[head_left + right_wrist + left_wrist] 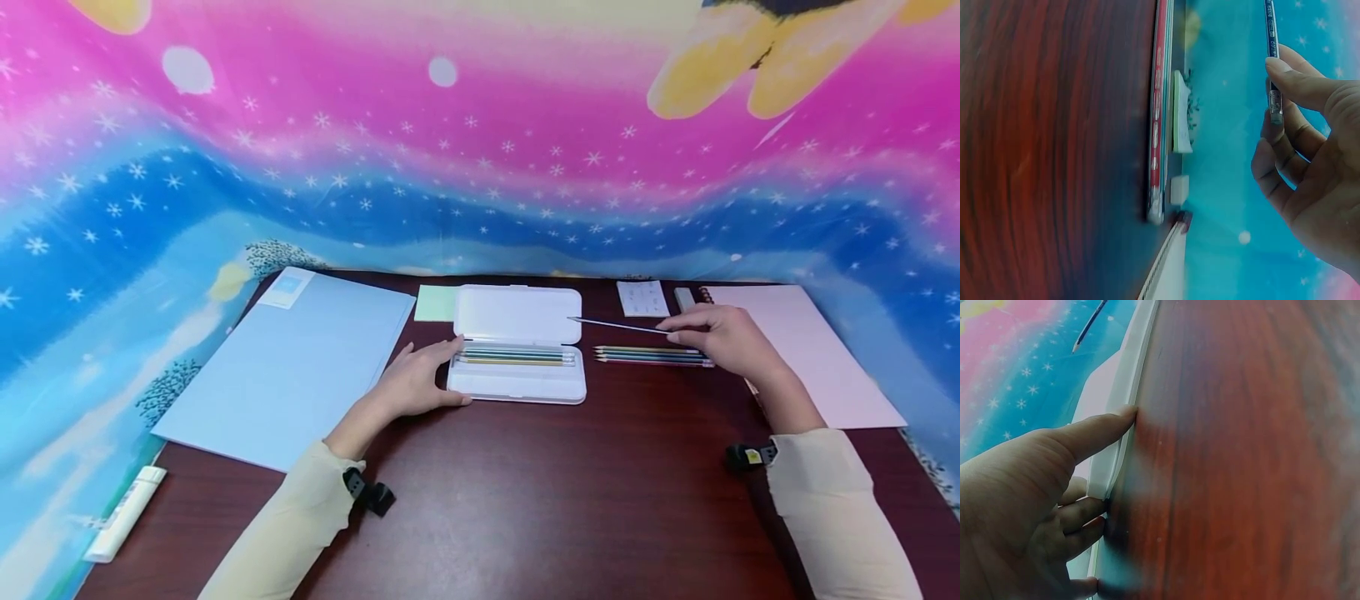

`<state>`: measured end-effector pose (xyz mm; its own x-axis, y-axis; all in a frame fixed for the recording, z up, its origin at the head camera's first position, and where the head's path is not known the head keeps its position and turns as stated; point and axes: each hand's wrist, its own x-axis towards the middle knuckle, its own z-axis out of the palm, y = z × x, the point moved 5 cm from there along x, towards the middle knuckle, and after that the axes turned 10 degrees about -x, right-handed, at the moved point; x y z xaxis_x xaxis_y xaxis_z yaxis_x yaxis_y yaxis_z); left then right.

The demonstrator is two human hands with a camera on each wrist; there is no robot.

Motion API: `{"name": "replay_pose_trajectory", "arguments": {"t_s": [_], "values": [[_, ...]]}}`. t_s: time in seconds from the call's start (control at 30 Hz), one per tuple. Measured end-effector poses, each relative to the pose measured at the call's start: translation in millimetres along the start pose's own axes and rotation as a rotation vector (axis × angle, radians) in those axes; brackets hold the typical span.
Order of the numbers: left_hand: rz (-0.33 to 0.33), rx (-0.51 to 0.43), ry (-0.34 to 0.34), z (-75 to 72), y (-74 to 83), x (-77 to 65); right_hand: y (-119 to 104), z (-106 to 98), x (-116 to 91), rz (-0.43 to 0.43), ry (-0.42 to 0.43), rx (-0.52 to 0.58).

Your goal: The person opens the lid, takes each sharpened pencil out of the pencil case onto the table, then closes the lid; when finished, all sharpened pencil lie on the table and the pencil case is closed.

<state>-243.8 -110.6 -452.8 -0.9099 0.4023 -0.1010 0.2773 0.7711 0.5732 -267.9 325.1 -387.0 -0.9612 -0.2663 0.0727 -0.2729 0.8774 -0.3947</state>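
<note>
A white pencil case point(517, 385) lies open on the dark table, its lid tilted back. Several pencils point(516, 358) lie side by side in the rear part of its tray. My left hand point(411, 382) holds the case at its left end, with the thumb on the front edge and the fingers at the side and back. Above the table, my right hand point(723, 337) pinches a dark pencil point(1272, 31) near its eraser end; the tip points left toward the lid. Below that hand, several more pencils point(648, 357) lie in a row right of the case.
A light blue folder point(300, 367) lies at left, a pink spiral notebook point(817, 350) at right. Along the back are a green paper point(435, 303), a small notepad point(642, 298) and an eraser point(684, 299). A white stick-shaped object point(126, 515) lies at the left edge.
</note>
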Motion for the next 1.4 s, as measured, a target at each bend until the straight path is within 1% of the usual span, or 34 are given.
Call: {"name": "replay_pose_trajectory", "arguments": {"t_s": [0.2, 0.47, 0.77, 1.03, 1.13, 1.4], "values": [[-0.004, 0.004, -0.002, 1.0, -0.9, -0.3, 8, -7, -6, 0.056, 0.008, 0.002], [-0.001, 0.006, -0.002, 2.5, -1.2, 0.7, 21, -11, -12, 0.082, 0.003, -0.022], [-0.001, -0.003, -0.003, 0.9, 0.2, -0.2, 30, -14, -19, 0.124, -0.006, -0.059], [-0.002, 0.000, -0.001, 0.0, 0.1, 0.3, 44, -10, -26, 0.139, -0.028, -0.065], [0.000, -0.001, -0.002, 0.2, -0.2, 0.4, 47, -6, -28, 0.130, -0.041, -0.068], [-0.003, -0.005, 0.000, 0.1, -0.5, 1.0, 52, 4, -28, 0.139, -0.116, -0.065]]}}
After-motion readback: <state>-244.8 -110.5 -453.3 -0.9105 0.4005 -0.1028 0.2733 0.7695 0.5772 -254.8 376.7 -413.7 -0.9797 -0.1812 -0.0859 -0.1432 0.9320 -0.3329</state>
